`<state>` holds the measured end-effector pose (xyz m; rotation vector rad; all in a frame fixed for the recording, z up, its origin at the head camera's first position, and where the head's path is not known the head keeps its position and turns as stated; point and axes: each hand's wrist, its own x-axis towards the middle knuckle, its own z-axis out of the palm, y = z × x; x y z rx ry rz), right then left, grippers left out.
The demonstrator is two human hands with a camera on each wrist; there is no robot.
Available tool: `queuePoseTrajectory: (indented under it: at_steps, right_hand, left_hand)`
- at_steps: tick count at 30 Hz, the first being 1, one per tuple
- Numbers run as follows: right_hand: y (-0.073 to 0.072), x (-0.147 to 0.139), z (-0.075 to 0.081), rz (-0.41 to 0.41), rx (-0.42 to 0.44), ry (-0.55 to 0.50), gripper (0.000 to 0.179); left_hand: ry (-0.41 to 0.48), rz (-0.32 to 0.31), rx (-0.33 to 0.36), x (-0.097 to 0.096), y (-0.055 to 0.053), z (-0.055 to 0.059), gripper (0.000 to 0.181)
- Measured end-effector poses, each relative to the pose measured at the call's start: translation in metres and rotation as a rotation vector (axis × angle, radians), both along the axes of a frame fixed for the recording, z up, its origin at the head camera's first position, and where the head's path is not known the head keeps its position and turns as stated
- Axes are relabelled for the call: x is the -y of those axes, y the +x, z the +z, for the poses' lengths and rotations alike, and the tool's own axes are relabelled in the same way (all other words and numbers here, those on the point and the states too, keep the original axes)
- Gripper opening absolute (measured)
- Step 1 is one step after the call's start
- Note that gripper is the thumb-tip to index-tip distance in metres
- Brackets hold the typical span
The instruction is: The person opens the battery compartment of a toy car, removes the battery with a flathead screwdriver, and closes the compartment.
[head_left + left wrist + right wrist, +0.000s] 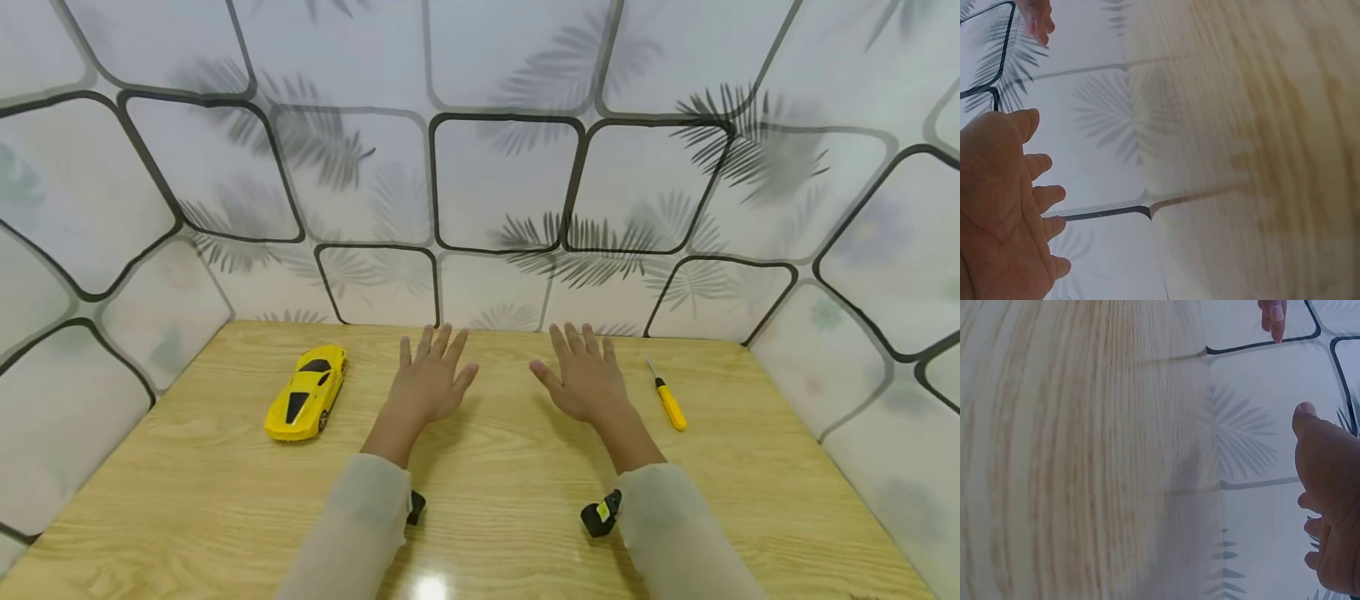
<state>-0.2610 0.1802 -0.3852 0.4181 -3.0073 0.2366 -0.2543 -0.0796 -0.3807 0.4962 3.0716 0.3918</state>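
Both hands hover over the wooden table with palms down and fingers spread, holding nothing. My left hand (pixel 427 383) is left of the middle, its nearest object a yellow toy car (pixel 307 393) with black windows, standing to its left. On the other side my right hand (pixel 585 379) is beside a screwdriver (pixel 667 396) with a yellow and black handle, which lies to its right with the shaft pointing to the back. In the left wrist view the left palm (pixel 1000 206) and separated fingers show; the right wrist view shows the right hand (pixel 1332 494) with its thumb extended.
The light wooden table (pixel 495 500) meets a pale wall covering (pixel 502 183) with dark outlined squares and leaf prints at the back and both sides. A black wrist camera (pixel 601 513) is worn at the right sleeve, another (pixel 416 507) at the left.
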Motion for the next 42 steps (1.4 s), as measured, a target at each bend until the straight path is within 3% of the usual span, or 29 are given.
queuePoseTrajectory:
  at_steps: [11, 21, 30, 42]
  right_hand:
    - [-0.004, 0.025, 0.002, 0.042, -0.023, 0.019, 0.080]
    - [-0.006, 0.064, 0.001, 0.103, -0.024, 0.022, 0.079]
    - [-0.003, 0.102, -0.003, 0.171, -0.022, 0.020, 0.078]
    - [0.009, 0.155, 0.006, 0.247, -0.023, 0.063, 0.077]
  left_hand:
    - [0.002, 0.030, -0.008, 0.028, -0.004, 0.005, 0.068]
    - [0.014, 0.069, -0.006, 0.073, -0.005, 0.010, 0.068]
    - [0.031, 0.112, 0.027, 0.120, 0.002, 0.012, 0.070]
    - [0.020, 0.139, 0.073, 0.170, 0.010, 0.015, 0.073]
